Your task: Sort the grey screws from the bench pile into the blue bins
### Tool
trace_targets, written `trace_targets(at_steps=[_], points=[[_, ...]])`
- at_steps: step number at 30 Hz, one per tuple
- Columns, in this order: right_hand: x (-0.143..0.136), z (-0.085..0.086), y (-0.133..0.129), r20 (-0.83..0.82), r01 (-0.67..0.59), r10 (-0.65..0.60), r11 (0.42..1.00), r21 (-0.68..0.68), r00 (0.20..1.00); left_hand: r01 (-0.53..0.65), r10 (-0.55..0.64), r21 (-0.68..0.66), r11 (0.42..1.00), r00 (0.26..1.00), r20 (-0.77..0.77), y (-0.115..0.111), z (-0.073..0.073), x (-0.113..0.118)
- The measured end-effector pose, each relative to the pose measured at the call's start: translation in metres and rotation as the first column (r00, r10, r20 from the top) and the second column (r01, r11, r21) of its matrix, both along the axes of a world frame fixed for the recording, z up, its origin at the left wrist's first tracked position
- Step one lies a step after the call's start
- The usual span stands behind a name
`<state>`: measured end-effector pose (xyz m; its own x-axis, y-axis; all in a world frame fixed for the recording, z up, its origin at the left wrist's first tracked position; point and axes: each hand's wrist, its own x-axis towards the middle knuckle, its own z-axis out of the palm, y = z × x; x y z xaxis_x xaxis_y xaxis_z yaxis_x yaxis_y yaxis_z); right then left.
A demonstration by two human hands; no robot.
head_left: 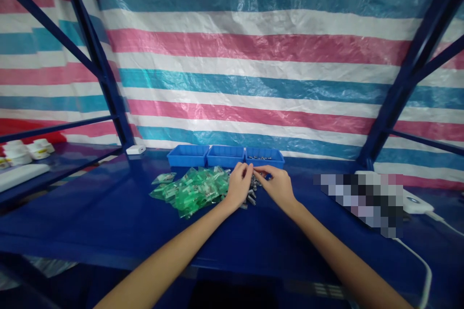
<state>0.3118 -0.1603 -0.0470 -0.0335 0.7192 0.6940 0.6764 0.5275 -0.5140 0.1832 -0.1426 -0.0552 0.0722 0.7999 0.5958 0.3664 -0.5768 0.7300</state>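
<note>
My left hand [239,184] and my right hand [277,184] meet at the fingertips over the table, just in front of the blue bins. Both are closed in a pinch, and whatever lies between the fingers is too small or hidden to name. Beneath and between them is a pile of small metal parts [251,197], partly covered by the hands. Left of my left hand lies a heap of small clear plastic bags with green in them [197,190].
Three blue bins stand in a row at the back: a left bin [188,157], a middle bin [226,155] and a right bin [265,157] with metal parts inside. A blurred-out flat object [362,203], a white device [416,202] and a cable [429,270] lie right. Blue posts [395,87] flank the table.
</note>
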Motion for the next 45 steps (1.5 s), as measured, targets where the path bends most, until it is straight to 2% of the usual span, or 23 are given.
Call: trace_targets(at_steps=[5, 10, 18, 25, 29, 34, 38, 41, 45], points=[[-0.003, -0.003, 0.0, 0.014, -0.011, 0.012, 0.998, -0.067, 1.0, -0.016, 0.016, 0.002, 1.0, 0.999, -0.041, 0.001, 0.0, -0.002], [-0.005, -0.004, 0.001, -0.075, -0.06, 0.052, 0.992, -0.111, 0.996, -0.029, 0.03, 0.017, 0.999, 0.997, -0.065, 0.004, -0.002, -0.004], [-0.002, -0.004, 0.006, -0.194, -0.136, 0.133, 0.991, -0.002, 0.972, 0.03, -0.032, -0.051, 0.998, 0.999, -0.04, 0.005, -0.003, -0.004], [0.008, -0.01, 0.016, -0.369, -0.122, 0.083, 0.989, -0.082, 0.926, 0.054, -0.055, -0.105, 0.993, 0.998, -0.004, -0.003, -0.005, 0.0], [0.014, -0.014, 0.023, -0.475, -0.14, 0.054, 0.979, -0.146, 0.878, 0.047, -0.052, -0.035, 0.998, 0.989, -0.137, -0.009, -0.001, -0.001], [0.014, -0.019, 0.029, -0.55, -0.201, 0.07, 0.963, -0.18, 0.832, 0.182, -0.093, 0.146, 0.972, 0.878, -0.469, -0.027, 0.007, 0.002], [0.01, -0.026, 0.033, -0.536, -0.226, 0.109, 0.961, -0.158, 0.837, 0.384, -0.164, 0.207, 0.9, 0.738, -0.655, -0.039, 0.009, 0.007], [0.008, -0.028, 0.034, -0.543, -0.259, 0.13, 0.951, -0.169, 0.83, 0.458, -0.172, 0.2, 0.866, 0.649, -0.741, -0.042, 0.009, 0.009], [0.011, -0.022, 0.034, -0.592, -0.248, 0.093, 0.951, -0.186, 0.801, 0.466, -0.181, 0.175, 0.867, 0.622, -0.762, -0.043, 0.01, 0.009]])
